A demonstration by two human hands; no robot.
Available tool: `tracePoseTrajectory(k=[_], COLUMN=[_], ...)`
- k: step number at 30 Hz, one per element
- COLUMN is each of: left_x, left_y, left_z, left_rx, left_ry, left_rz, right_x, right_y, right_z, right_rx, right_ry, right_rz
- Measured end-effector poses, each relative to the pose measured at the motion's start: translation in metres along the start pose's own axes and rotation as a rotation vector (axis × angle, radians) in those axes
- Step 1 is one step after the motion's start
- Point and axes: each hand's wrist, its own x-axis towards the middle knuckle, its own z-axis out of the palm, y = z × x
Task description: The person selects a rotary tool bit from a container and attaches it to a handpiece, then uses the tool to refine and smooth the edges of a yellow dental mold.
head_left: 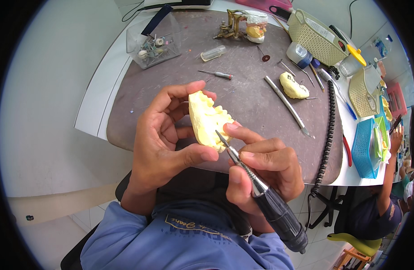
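Here, we hold a yellow dental cast [203, 119] near the centre of the frame, our left hand [164, 135] closed around its edge with thumb and fingers. Our right hand [272, 171], to the lower right of it, grips a black and silver rotary handpiece [282, 217] like a pen, and its pointed tip is at the cast's surface. Above the cast, we see a small screwdriver [216, 74]; at the upper right, a second yellow cast [293, 86] lies beside a silver knife [285, 103].

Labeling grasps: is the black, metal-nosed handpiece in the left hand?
No, the right hand grips the handpiece; the left hand holds a yellow plaster dental cast.
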Motion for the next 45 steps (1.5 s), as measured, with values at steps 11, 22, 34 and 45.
tracePoseTrajectory(k=[11,22,34,45], left_x=[-0.0002,-0.0009,-0.0010,-0.0007], left_y=[-0.0005,-0.0007,-0.0023,-0.0008], left_z=[-0.0001,0.0003,0.0010,0.0024], left_rx=[0.009,0.008,-0.026,-0.022], left_ry=[-0.001,0.015,0.022,0.050], left_rz=[0.010,0.008,0.016,0.026], right_x=[0.0005,0.0003,-0.0024,-0.0009], right_y=[-0.0014,-0.0006,0.0002,-0.0017], right_z=[-0.0014,-0.0012,-0.0011,-0.0015], right_rx=[-0.023,-0.019,-0.001,-0.024], right_ry=[-0.016,-0.022,-0.009,0.007], right_rz=[0.005,-0.004,0.016,0.015])
